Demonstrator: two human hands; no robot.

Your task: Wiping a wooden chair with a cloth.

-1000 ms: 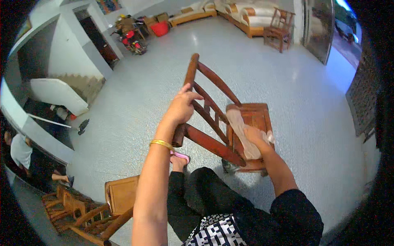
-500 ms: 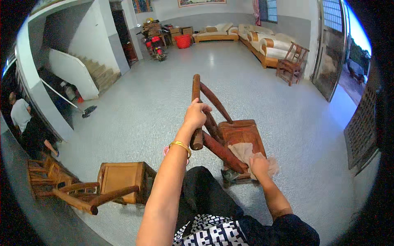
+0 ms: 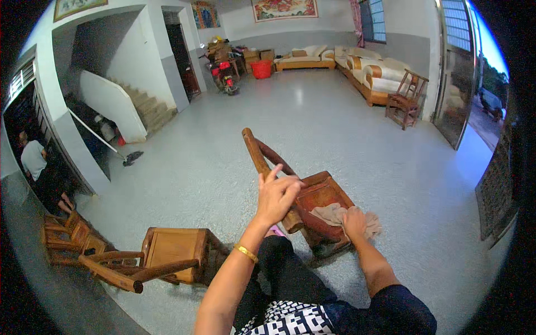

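Observation:
In front of me stands a dark wooden chair (image 3: 320, 192), its thick round back rail (image 3: 254, 151) slanting toward my legs. My left hand (image 3: 275, 196), with a gold bangle on the wrist, lies over this rail. Its fingers are stretched and spread, not wrapped round the wood. My right hand (image 3: 353, 222) is closed on a pale beige cloth (image 3: 330, 213), pressing it against the right side of the seat. Part of the cloth hangs past the seat's edge. My left hand and the rail hide the chair's near left part.
At my left are a lighter wooden chair (image 3: 174, 248) and another slatted chair (image 3: 70, 237); a person (image 3: 34, 159) stands beyond them by a doorway. A mop (image 3: 132, 158) leans near the stairs. Sofas (image 3: 365, 75), a wooden chair (image 3: 406, 100), a red tub (image 3: 261, 69) and a motorbike (image 3: 226, 77) stand farther off.
The chair's back rail has turned, its far end swinging left and its near end right. My left hand has loosened from its grip and spread its fingers. The right hand stays on the cloth.

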